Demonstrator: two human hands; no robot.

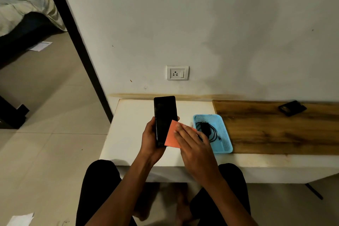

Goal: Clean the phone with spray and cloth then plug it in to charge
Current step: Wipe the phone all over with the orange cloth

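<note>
My left hand [150, 139] grips a black phone [164, 115] upright above the white table [132, 134], screen toward me. An orange cloth [172, 137] lies against the phone's lower right part. My right hand [192, 145] presses the cloth onto the phone with straight fingers. A black charger with its coiled cable [207, 130] lies in a blue basket [224, 145] just right of my hands. A white wall socket with a switch [177, 73] sits on the wall above the table. No spray bottle is in view.
A wooden board [275, 126] covers the table's right part, with a small dark object [291, 107] near the wall. A dark door frame [77, 42] and tiled floor with scattered papers lie to the left. My knees are under the table's front edge.
</note>
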